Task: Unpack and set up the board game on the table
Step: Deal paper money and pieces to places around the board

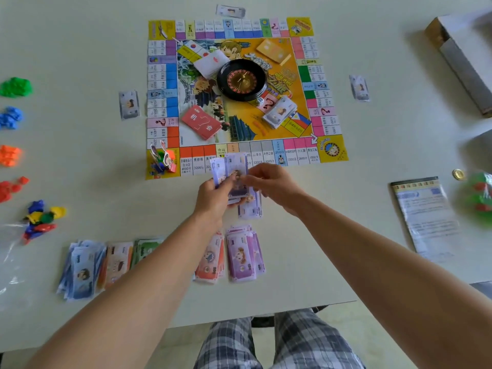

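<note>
The colourful game board (330, 151) lies flat in the middle of the table. On it sit a black roulette wheel (241, 79), a red card deck (201, 122), a white deck (211, 63), an orange deck (273, 51) and a stack of notes (280, 112). My left hand (213, 197) grips a fan of purple play-money notes (233, 169) just below the board's near edge. My right hand (274, 186) pinches the right side of that fan. Sorted piles of notes (243, 255) lie in a row near the table's front edge.
Single notes lie left (129, 104), right (359, 87) and behind (230, 10) the board. Heaps of green (16, 87), blue (10, 117), orange (10, 155) and red (12, 186) pieces line the left edge. An instruction sheet (426, 217), a coin (458, 173) and the open box (463, 58) are at right.
</note>
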A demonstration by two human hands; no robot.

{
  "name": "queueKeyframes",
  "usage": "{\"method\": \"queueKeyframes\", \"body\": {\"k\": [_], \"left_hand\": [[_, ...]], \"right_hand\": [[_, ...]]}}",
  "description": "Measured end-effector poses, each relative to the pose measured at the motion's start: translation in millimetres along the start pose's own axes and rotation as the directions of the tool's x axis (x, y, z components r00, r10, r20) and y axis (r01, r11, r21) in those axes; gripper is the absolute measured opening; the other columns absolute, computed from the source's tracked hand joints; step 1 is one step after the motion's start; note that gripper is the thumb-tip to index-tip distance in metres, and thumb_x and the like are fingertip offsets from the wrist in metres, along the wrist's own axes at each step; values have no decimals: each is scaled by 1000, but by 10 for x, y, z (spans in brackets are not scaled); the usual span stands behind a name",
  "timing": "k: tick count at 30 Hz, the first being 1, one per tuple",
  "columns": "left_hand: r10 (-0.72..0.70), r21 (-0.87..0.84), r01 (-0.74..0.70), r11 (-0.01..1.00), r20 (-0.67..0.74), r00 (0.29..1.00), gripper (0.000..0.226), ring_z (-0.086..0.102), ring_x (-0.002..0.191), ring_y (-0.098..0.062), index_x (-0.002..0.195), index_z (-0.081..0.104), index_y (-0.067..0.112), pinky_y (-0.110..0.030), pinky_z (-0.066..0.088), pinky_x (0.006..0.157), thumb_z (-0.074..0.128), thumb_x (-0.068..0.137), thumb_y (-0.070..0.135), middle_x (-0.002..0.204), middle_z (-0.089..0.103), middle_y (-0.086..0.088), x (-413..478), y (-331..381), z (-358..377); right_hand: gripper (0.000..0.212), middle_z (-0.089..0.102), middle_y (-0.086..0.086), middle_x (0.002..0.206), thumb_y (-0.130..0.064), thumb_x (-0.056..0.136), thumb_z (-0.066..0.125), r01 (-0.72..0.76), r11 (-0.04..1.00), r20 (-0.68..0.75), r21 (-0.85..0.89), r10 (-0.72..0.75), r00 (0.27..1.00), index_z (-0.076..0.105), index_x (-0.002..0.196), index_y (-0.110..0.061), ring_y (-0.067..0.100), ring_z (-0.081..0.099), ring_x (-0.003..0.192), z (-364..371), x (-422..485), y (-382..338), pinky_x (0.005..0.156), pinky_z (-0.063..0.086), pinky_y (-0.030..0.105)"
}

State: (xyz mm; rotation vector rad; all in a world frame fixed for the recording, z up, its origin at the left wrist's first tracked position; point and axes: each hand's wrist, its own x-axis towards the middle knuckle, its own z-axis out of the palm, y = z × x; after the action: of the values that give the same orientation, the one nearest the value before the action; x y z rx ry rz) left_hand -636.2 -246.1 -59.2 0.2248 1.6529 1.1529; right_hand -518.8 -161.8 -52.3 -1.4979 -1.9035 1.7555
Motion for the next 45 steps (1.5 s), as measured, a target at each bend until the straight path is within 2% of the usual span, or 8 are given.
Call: {"method": "queueKeyframes", "body": {"k": [4,13,16,20,34,37,41,45], "left_hand": [[-10,-27,11,1000,56,998,16,70,68,-23,97,66,11,-33,60,62,54,98,20,79,73,-10,56,214,408],[-57,-138,65,988,55,997,21,62,69,-23,87,55,13,-41,59,74,38,98,8,78,62,-7,471,662,1758],[-51,-113,57,992,51,997,20,64,72,-27,106,59,8,-45,59,73,40,99,11,96,64,-14,714,762,2241],[-63,-155,72,985,65,996,24,64,62,-20,98,62,6,-36,59,64,38,101,9,84,64,-10,1014,928,2743],[-64,-25,62,998,-88,994,14,65,69,-21,99,64,17,-27,51,61,51,95,15,85,69,-5,1708,1226,3319],[-58,-37,56,998,-62,996,16,69,83,-27,108,63,18,-39,58,74,54,95,20,97,71,-9,1735,1297,3259],[-2,-142,-5,990,-49,999,13,70,67,-20,106,62,9,-35,61,65,52,97,10,86,70,-11,1762,1489,3053],[1,-166,-24,986,-132,991,2,69,62,-19,91,62,11,-31,60,59,61,93,11,84,69,-11,1819,1659,2706]], "right_hand": [[20,55,-2,66,-21,83,73,-49,999,-105,11,50,993,59,72,-13,6,44,56,-325,103,-6,50,35,16],[20,53,4,64,-8,85,68,0,936,-360,351,135,923,58,71,-16,7,44,51,-1770,473,146,43,33,14],[20,54,4,64,-7,86,67,-24,946,-410,323,162,898,59,70,-17,10,43,53,-2326,736,231,42,31,16],[6,56,-1,62,-18,82,72,-92,976,-461,196,175,870,66,82,-15,10,45,51,-2903,1138,342,42,31,20],[45,53,0,95,-32,72,81,-207,965,-542,-160,90,836,53,104,-18,16,52,82,-3485,1960,666,69,41,29],[24,55,-2,76,-26,82,71,-27,997,-456,-67,-7,890,62,99,-13,12,52,64,-3375,1966,430,61,39,26],[21,61,-1,70,-19,86,70,63,985,-74,162,-51,996,65,95,-1,4,51,52,-3049,1981,-14,51,39,19],[17,62,3,67,-12,82,74,58,975,-50,214,-48,998,64,89,-1,1,52,49,-2735,2116,-223,49,39,16]]}}
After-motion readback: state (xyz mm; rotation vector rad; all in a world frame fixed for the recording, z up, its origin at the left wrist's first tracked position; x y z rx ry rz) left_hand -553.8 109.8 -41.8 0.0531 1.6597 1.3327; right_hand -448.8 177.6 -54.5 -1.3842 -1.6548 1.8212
